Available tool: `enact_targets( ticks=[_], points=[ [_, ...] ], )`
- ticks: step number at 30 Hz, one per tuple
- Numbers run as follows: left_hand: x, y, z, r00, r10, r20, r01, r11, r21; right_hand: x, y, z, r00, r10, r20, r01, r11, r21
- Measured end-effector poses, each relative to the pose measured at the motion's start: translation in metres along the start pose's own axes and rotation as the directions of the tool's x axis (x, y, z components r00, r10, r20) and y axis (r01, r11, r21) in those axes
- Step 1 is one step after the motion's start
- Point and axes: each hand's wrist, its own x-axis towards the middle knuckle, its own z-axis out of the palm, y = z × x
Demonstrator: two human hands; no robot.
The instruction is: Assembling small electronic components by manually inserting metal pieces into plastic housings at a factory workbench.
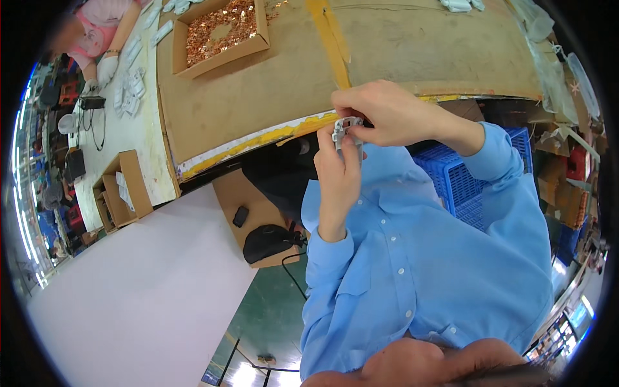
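Note:
Just off the near edge of the table, my left hand (pixel 339 173) grips a small white plastic housing (pixel 349 124) with cut-outs at its upper end. From above, my right hand (pixel 389 115) closes on the same end, its thumb and forefinger pressed at the housing. Whether a smaller part sits between those fingertips is hidden. Beyond my hands, an open cardboard box (pixel 257 44) holds many small copper-coloured metal pieces (pixel 219 32).
White plastic parts (pixel 459 5) lie at the table's far edge, and more parts (pixel 131 90) on the left bench. A co-worker's gloved hand (pixel 107 69) is there. A blue crate (pixel 454 177) stands at my right, a small cardboard box (pixel 137 177) at the left.

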Motion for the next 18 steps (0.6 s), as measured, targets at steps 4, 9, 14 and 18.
enact_targets(
  ticks=[4, 9, 14, 18],
  points=[
    [-0.001, 0.001, 0.002, 0.999, 0.031, -0.016, -0.031, 0.999, 0.012, -0.002, -0.001, 0.002, 1.000, -0.028, -0.008, 0.028, 0.998, -0.050],
    [0.000, 0.006, 0.006, 1.000, 0.003, -0.010, -0.003, 0.999, 0.036, -0.006, -0.002, -0.002, 1.000, -0.011, -0.027, 0.010, 0.999, -0.047],
    [0.011, 0.002, 0.009, 0.997, 0.050, -0.063, -0.044, 0.994, 0.102, 0.000, 0.013, -0.002, 0.998, -0.015, -0.055, 0.012, 0.998, -0.059],
    [0.009, 0.018, 0.002, 0.994, 0.067, 0.081, -0.089, 0.945, 0.314, -0.005, 0.022, -0.017, 0.986, -0.052, -0.156, 0.036, 0.994, -0.100]
  ],
)
